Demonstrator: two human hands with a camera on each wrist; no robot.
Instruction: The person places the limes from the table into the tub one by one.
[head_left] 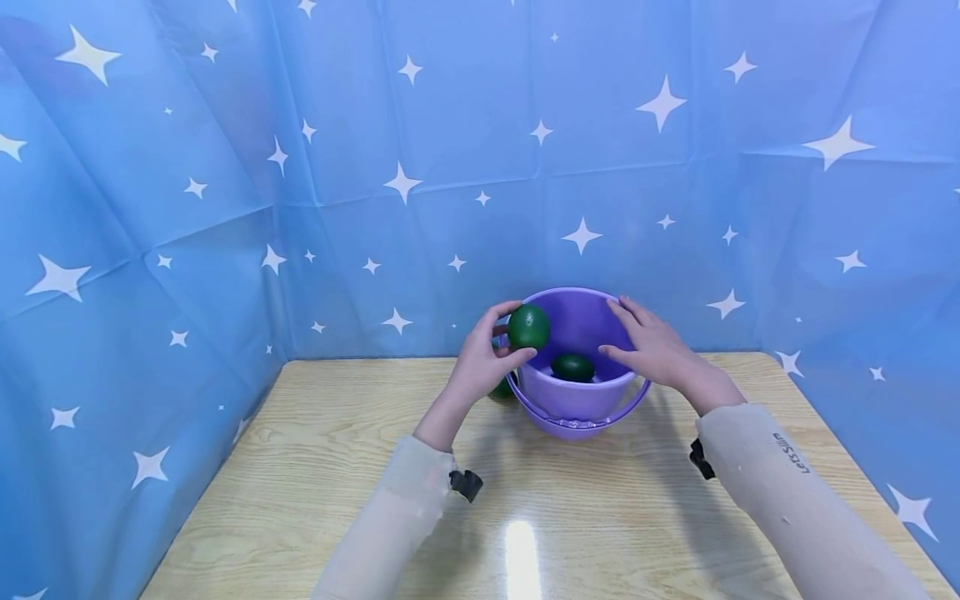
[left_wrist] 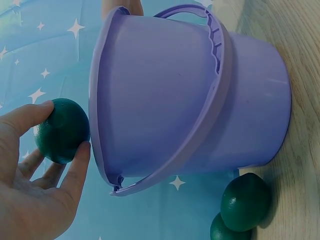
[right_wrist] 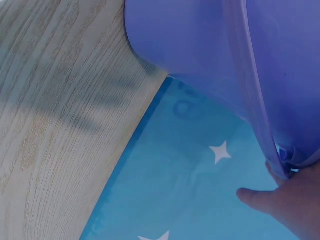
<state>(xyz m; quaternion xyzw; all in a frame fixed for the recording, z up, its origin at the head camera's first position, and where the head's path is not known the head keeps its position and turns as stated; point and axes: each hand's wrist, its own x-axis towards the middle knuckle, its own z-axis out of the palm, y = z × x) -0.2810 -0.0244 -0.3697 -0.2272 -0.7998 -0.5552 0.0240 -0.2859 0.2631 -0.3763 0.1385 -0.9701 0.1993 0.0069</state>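
A purple bucket (head_left: 573,400) stands upright on the table, its handle hanging down the front. My left hand (head_left: 482,358) holds a green lime (head_left: 528,327) between thumb and fingertips at the bucket's left rim. In the left wrist view the lime (left_wrist: 62,131) is beside the rim. A second lime (head_left: 573,367) lies inside the bucket. My right hand (head_left: 660,354) rests at the right rim with loosely extended fingers. The right wrist view shows that hand (right_wrist: 290,207) by the handle's hinge, part of it hidden behind the bucket.
Two more limes sit on the table to the bucket's left, a nearer one (left_wrist: 246,201) and one partly hidden (left_wrist: 227,231). The wooden table (head_left: 337,467) meets a blue star-patterned curtain (head_left: 480,233) behind the bucket.
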